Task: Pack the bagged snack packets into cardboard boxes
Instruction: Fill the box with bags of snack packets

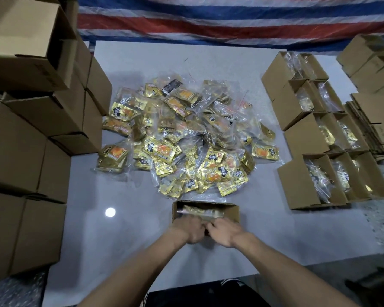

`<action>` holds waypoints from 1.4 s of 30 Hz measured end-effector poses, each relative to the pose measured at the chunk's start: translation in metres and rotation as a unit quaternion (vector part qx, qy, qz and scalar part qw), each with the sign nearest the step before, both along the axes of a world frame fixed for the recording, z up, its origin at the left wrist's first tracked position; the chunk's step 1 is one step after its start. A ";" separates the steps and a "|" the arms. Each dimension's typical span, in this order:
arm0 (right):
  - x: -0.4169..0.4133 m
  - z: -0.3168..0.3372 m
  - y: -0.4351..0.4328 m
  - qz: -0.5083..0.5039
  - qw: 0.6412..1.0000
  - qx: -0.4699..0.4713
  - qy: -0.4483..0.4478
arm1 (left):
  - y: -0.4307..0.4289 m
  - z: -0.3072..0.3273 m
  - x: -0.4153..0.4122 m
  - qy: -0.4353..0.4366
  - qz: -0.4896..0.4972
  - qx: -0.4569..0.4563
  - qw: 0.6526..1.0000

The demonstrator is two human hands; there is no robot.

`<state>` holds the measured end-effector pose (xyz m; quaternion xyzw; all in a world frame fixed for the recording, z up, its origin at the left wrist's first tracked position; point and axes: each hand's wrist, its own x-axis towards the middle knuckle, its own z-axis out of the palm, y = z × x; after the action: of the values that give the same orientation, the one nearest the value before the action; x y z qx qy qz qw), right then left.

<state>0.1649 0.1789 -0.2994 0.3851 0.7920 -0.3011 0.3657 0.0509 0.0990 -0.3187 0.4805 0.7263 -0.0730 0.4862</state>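
A small open cardboard box [232,212] stands on the grey table near me, just in front of a big heap of clear bags holding gold snack packets [182,138]. A clear bag of packets [200,212] lies inside this box. My left hand [192,229] and my right hand [223,231] meet at the box's near edge, fingers curled down onto the bag and the box rim. The near wall of the box is hidden behind my hands.
Closed cardboard boxes [29,151] are stacked high along the left side. On the right stand rows of open boxes [308,138] with bags inside, and flat folded cartons [370,134] beyond them. A striped red, white and blue tarp [231,18] hangs behind the table.
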 end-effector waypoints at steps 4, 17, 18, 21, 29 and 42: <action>0.020 0.009 0.010 -0.024 1.000 0.006 0.018 | -0.014 0.014 -0.001 -0.017 -0.059 0.080 0.995; 0.092 0.017 0.068 -0.051 0.957 0.231 0.169 | 0.029 0.033 0.029 0.153 -0.246 0.177 0.941; 0.098 0.014 0.076 -0.059 0.960 0.223 0.161 | 0.035 0.035 0.032 0.154 -0.259 0.183 0.936; 0.114 0.005 0.095 -0.101 0.983 0.094 0.119 | 0.052 0.037 0.042 0.150 -0.273 0.191 0.931; 0.151 -0.008 0.095 -0.157 0.979 -0.042 0.121 | 0.069 0.037 0.080 0.291 -0.042 0.300 0.908; 0.157 -0.011 0.140 -0.184 0.961 -0.028 0.206 | 0.105 0.054 0.116 -0.044 0.304 -0.012 0.952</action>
<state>0.3220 0.3191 -0.3105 0.4431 0.7573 -0.4577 0.1435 0.1668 0.2035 -0.2650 0.2337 0.8151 0.0903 0.5224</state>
